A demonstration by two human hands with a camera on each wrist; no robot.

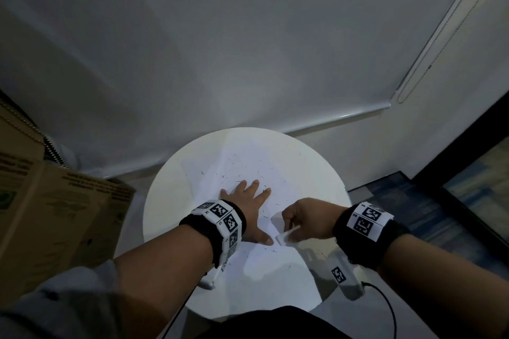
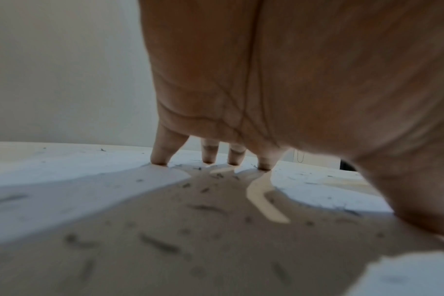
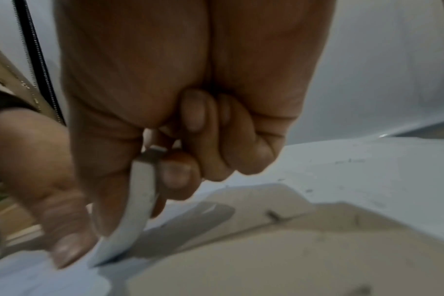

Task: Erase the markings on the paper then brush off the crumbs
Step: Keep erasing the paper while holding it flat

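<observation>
Curled right-hand fingers (image 3: 180,176) fill the upper middle of the right wrist view, pinching a thin white strip (image 3: 139,202) against the thumb; it bends in a curve toward the sheet, so it may be the paper's lifted edge or a flat eraser, and I cannot tell which. In the head view the right hand (image 1: 305,221) sits at lower centre-right, its grip narrow and closed on that strip. Just left of it, the left hand (image 1: 252,202) lies spread and flat, its grip wide, fingertips (image 2: 160,158) pressing the paper (image 1: 256,162) down onto the round white counter (image 1: 162,201). Dark eraser crumbs (image 1: 242,176) are scattered over the sheet around and above the fingers, in the middle of the frame. No markings are plainly visible. Such a sheet is probably light, limp and easy to crease or tear, so it is best pinned broadly with a flat palm and swept gently outward. A cardboard box (image 1: 55,206) stands at the left edge.
</observation>
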